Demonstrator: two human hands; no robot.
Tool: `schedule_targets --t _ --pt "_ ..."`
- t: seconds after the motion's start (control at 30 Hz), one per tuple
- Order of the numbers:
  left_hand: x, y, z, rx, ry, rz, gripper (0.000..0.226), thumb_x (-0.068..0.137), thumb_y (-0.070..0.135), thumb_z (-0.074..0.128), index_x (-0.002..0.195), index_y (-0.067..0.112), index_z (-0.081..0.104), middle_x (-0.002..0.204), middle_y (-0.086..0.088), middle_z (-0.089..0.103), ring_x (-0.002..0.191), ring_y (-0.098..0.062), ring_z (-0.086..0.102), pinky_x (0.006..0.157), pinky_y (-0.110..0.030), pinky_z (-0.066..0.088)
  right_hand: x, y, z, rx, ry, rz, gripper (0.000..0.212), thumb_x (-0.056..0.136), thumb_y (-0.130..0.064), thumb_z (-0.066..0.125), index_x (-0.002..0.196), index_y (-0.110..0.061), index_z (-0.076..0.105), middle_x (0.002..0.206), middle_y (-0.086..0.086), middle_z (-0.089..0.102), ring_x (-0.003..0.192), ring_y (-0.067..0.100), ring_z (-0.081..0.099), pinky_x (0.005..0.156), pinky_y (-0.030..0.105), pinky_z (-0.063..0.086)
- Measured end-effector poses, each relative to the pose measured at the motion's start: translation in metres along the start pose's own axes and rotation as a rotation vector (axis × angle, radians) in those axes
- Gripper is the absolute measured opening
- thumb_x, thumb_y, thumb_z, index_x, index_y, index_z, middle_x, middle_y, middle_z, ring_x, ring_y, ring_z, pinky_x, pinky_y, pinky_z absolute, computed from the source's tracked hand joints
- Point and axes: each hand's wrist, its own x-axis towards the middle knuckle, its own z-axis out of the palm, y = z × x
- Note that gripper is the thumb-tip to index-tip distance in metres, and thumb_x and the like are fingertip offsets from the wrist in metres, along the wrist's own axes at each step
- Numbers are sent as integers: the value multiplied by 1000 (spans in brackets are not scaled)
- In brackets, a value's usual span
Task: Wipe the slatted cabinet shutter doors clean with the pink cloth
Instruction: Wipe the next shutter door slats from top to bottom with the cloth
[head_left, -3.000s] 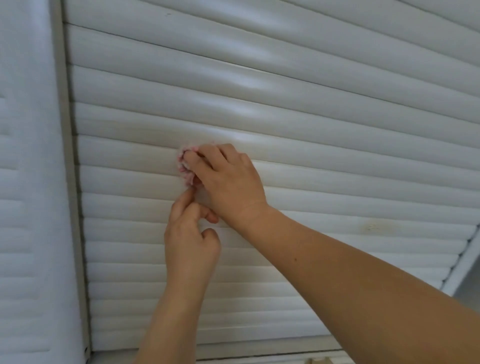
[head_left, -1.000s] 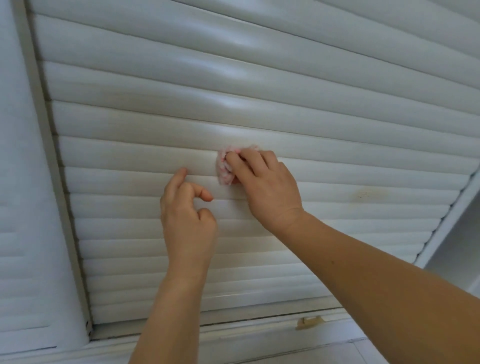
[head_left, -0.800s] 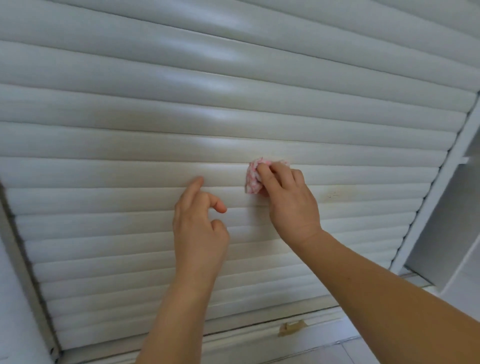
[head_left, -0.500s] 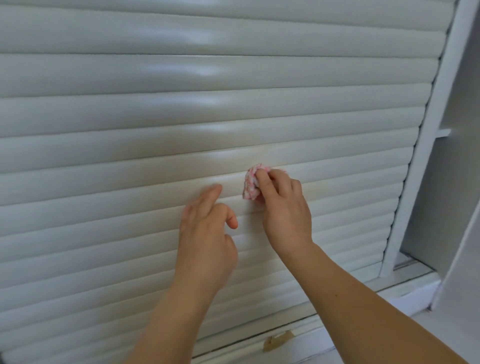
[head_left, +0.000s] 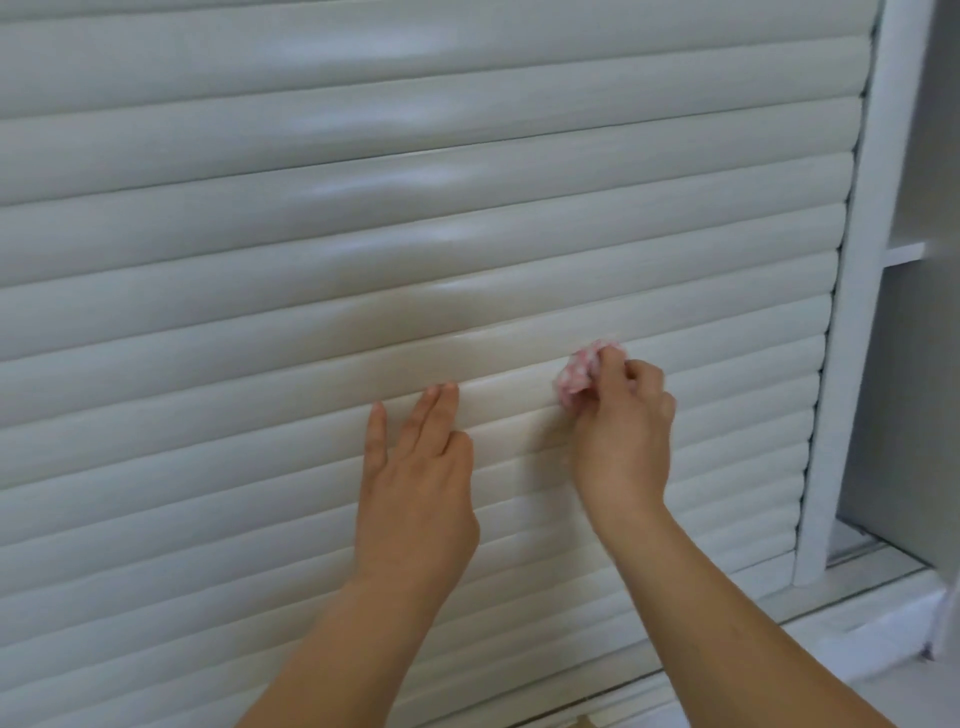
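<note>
- Head view is showing a white slatted roller shutter door (head_left: 363, 249) of rounded horizontal slats.
- Right hand (head_left: 621, 431) is pinching a crumpled pink-and-white cloth (head_left: 579, 373), pressing it against the shutter's lower right part.
- Left hand (head_left: 415, 483), fingers straight, is resting flat on the slats just left of the cloth.
- White upright frame post (head_left: 852, 332) is bordering the shutter's right edge.

The shutter door (head_left: 363, 234) fills the view from the left edge almost to the right, its slats running sideways. Against its lower middle lies the left hand (head_left: 415, 483), fingers straight on the slats. Just to the right of it, apart from it, the right hand (head_left: 621, 431) presses the cloth (head_left: 576, 375) to a slat. Right of the shutter stands the upright frame post (head_left: 857, 312), with a shelf (head_left: 904, 254) beyond it and a sill (head_left: 857, 618) below.
</note>
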Motion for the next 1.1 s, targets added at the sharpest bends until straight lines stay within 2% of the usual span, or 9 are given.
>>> schedule_targets --t 0.1,0.17,0.27,0.37,0.53,0.8,0.9,1.0,1.1 --pt "-1 -1 -1 28 -12 22 37 61 6 20 65 16 55 128 -13 57 122 -26 52 101 -52 20 -27 -21 12 27 -93 -258 34 95 -23 41 127 -24 51 128 -6 47 109 20 39 82 27 40" --pt "-2 -4 -3 22 -6 40 36 61 6 20 64 17 54 128 -12 57 122 -25 52 100 -53 20 -28 -26 8 111 -197 -295 33 98 -22 41 129 -27 53 124 -13 47 109 11 37 83 19 37" --pt "-3 -9 -5 6 9 77 34 61 5 21 63 17 53 127 -10 58 121 -23 53 104 -56 27 -18 -33 -1 127 -80 -377 35 88 -4 52 119 -15 63 117 9 57 104 28 51 85 35 47" --pt "-3 -12 -6 5 -5 97 33 61 5 25 65 17 56 127 -8 58 123 -19 50 104 -61 28 -15 -52 8 77 -61 -523 37 83 -21 50 117 -19 66 121 4 61 105 23 44 80 33 48" --pt "-1 -14 -9 49 8 90 39 66 7 21 66 17 59 120 -5 61 119 -18 53 104 -52 19 -7 -59 16 -168 -13 -678 49 75 -25 39 114 -20 68 112 2 65 94 23 41 62 32 47" --pt "8 -1 -12 84 86 61 35 63 6 23 60 16 57 110 -11 66 104 -23 63 98 -47 23 26 -15 -9 -262 45 -542 50 77 -19 34 117 -16 64 113 8 63 84 34 54 58 35 46" --pt "10 0 -7 100 108 48 32 64 3 28 59 15 58 108 -12 66 102 -25 63 99 -46 24 44 14 -23 -237 67 -370 47 86 -14 39 130 -20 54 130 8 52 100 38 50 70 40 47" --pt "10 1 -3 109 123 46 18 62 0 47 60 14 59 107 -11 67 101 -26 63 100 -44 23 54 27 -23 -163 105 -118 50 92 -5 43 139 -24 43 141 1 39 113 31 38 80 32 35" --pt "11 3 -4 105 124 30 22 62 3 40 60 13 59 105 -12 67 99 -26 64 99 -44 24 43 8 -13 -125 130 -191 44 90 -3 39 131 -15 52 133 8 48 106 37 45 82 34 39"
